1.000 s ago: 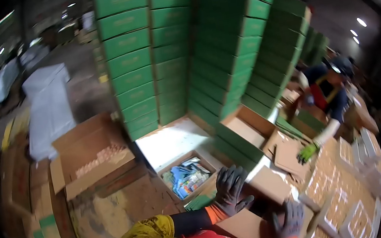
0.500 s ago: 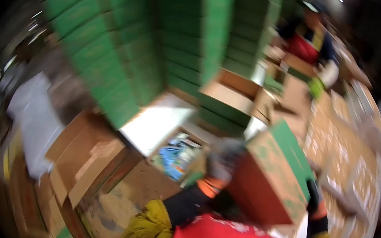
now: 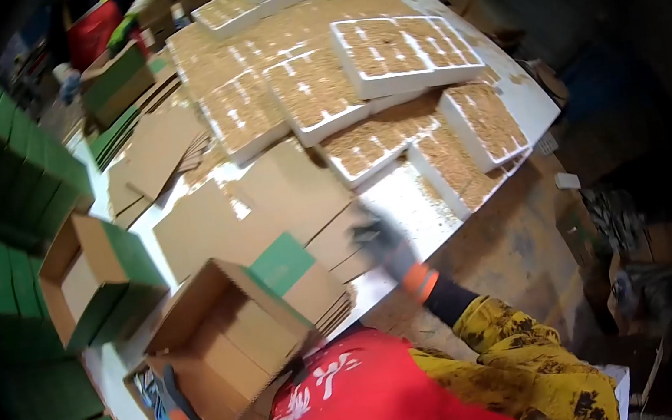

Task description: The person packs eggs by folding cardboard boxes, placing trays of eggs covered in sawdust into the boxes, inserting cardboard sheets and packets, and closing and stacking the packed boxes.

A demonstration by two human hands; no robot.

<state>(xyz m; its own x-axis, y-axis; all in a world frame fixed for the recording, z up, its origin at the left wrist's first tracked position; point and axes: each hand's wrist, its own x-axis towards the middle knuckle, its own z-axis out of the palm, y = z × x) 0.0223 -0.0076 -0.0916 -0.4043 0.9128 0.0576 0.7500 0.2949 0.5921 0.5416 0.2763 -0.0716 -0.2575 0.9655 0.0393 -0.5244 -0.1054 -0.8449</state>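
An open cardboard box [image 3: 237, 335] with bare brown inner walls stands tilted in front of me, its opening turned towards me. My left hand [image 3: 175, 402], in a dark glove with an orange cuff, grips its left wall. My right hand [image 3: 384, 246], gloved the same way, reaches out past the box; its fingers look stretched and hold nothing I can see, though they are blurred. It is over the table between flat cardboard sheets [image 3: 279, 184] and a white foam tray [image 3: 348, 175] of brown, crumbly-looking contents.
Several similar trays [image 3: 407, 49] cover the far table, some stacked. A green-sided open box [image 3: 87, 276] stands left, near stacked green boxes [image 3: 7, 297]. A small carton of blue packets [image 3: 153, 397] is beside my left hand. Another person's green-gloved hand [image 3: 122, 34] is at the back left.
The view has swung right from the green stacks to the tray-covered table. My right hand has left the box and stretched forward; my left hand stays at the box.
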